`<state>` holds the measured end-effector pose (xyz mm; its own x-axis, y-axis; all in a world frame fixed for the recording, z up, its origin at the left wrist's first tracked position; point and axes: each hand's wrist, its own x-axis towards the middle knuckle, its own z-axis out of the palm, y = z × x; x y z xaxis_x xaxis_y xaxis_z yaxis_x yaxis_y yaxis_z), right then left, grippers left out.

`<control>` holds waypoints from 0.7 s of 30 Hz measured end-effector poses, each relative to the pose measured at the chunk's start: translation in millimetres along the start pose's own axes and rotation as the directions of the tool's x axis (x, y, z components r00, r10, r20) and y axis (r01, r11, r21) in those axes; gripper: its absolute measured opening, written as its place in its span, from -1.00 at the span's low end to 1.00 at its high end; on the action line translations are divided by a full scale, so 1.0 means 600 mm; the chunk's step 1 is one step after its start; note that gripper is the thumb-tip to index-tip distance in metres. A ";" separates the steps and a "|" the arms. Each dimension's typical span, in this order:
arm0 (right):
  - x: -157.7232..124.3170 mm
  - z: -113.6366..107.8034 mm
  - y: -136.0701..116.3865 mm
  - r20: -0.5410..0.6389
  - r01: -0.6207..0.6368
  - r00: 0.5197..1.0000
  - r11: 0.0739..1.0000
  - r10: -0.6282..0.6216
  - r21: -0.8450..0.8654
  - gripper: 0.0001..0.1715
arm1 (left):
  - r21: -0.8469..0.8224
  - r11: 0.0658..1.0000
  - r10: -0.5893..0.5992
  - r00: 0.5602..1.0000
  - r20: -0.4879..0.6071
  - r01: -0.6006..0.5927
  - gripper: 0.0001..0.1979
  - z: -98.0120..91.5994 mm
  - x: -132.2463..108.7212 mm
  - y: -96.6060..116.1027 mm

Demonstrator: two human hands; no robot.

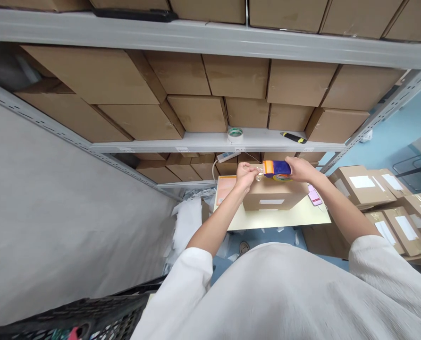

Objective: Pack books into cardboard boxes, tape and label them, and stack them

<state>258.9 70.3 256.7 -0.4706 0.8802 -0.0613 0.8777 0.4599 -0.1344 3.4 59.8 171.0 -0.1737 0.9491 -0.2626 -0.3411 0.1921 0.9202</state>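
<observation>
A closed cardboard box [272, 196] with a white label on its near side sits on a small pale table [284, 219]. My right hand [300, 169] grips a blue and orange tape dispenser [277, 167] over the top of the box. At the box's left top edge, the fingers of my left hand [246, 175] are pinched together on the end of a clear tape strip [259, 173] beside the dispenser's orange end. How much tape lies under those fingers is hidden.
A phone [315, 195] lies right of the box, an orange-edged sheet [226, 188] to its left. A tape roll [235, 135] and a utility knife [294, 137] rest on the shelf, before stacked cartons [196, 113]. Labelled boxes [407, 226] stand right; a black crate [100, 311] lower left.
</observation>
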 end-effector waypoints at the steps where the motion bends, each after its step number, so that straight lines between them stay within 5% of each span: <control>1: 0.003 -0.002 -0.005 0.010 -0.008 1.000 1.000 0.008 -0.001 -0.61 | 0.005 1.000 0.007 1.000 -0.011 -0.007 -0.36 -0.009 0.001 0.002; 15: 0.032 -0.017 -0.039 0.071 -0.012 0.997 1.000 0.014 -0.026 -0.56 | -0.056 0.993 -0.111 0.973 -0.201 0.102 -0.30 -0.167 0.041 0.021; 21: 0.039 -0.025 -0.026 0.103 -0.022 0.994 0.999 0.025 -0.022 -0.58 | -0.099 0.985 -0.154 0.973 -0.170 0.138 -0.38 -0.188 0.043 -0.002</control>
<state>235.3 85.5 272.2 -0.4557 0.8745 -0.1661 0.8898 0.4426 -0.1108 -104.7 56.1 130.6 -0.2741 0.8517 -0.4466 -0.4517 0.2959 0.8416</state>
